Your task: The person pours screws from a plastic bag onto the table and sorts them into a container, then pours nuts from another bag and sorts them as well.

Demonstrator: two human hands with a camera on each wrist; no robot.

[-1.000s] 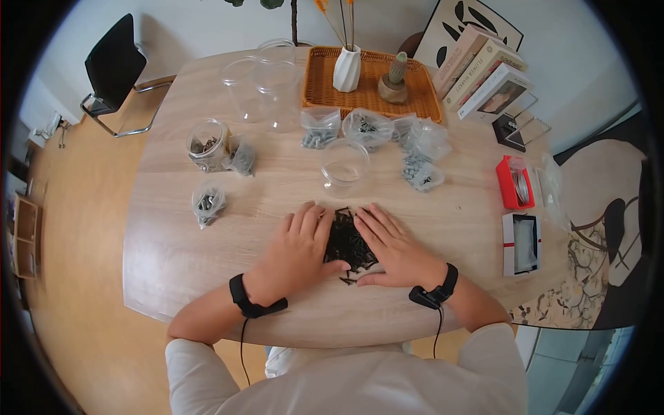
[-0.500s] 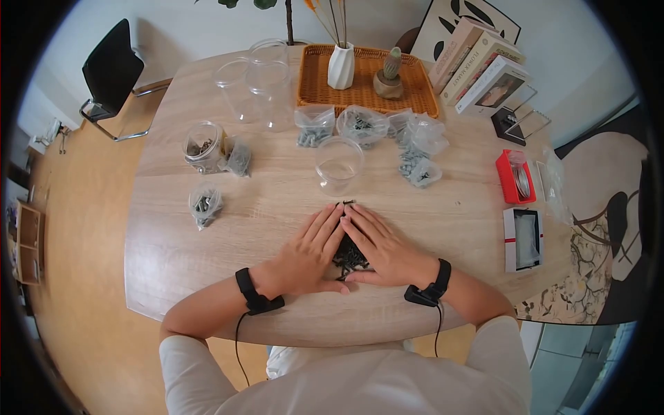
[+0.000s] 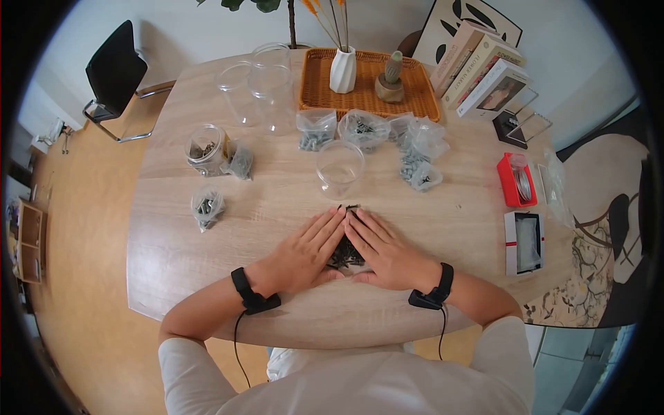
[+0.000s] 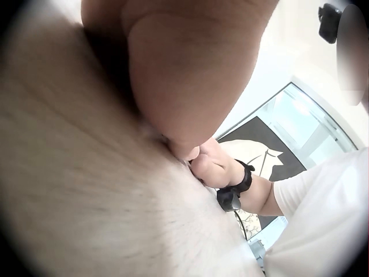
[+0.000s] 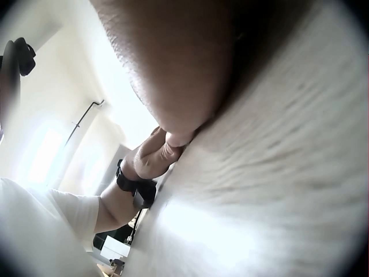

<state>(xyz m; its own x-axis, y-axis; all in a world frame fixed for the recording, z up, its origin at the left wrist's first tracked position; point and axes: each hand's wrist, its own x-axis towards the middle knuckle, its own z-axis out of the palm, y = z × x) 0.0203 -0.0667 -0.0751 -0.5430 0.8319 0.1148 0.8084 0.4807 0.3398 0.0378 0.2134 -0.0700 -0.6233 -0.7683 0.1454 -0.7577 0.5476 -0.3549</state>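
Observation:
A pile of small black screws (image 3: 348, 254) lies on the table near its front edge, partly hidden under and between two hands. My left hand (image 3: 297, 254) rests along the pile's left side with its fingers straight and pointing forward. On the other side, my right hand (image 3: 394, 256) lies the same way, so both hands form a peak around the screws. The index fingertips come together at the far end, where a few screws show beyond them. Both thumbs point inward at the near end. Ahead of the fingertips stands a clear plastic jar (image 3: 339, 185).
Bags of grey hardware (image 3: 316, 138) line the front of a wicker tray (image 3: 311, 83). At the left are a jar of screws (image 3: 206, 166) and a small bag of bolts (image 3: 207, 211). A red box (image 3: 510, 183) and a white box (image 3: 511, 259) sit at the right.
Both hands have moved inward from the pile's sides, and their fingertips have come together at its far end. The black screws now lie in a narrower heap between the palms.

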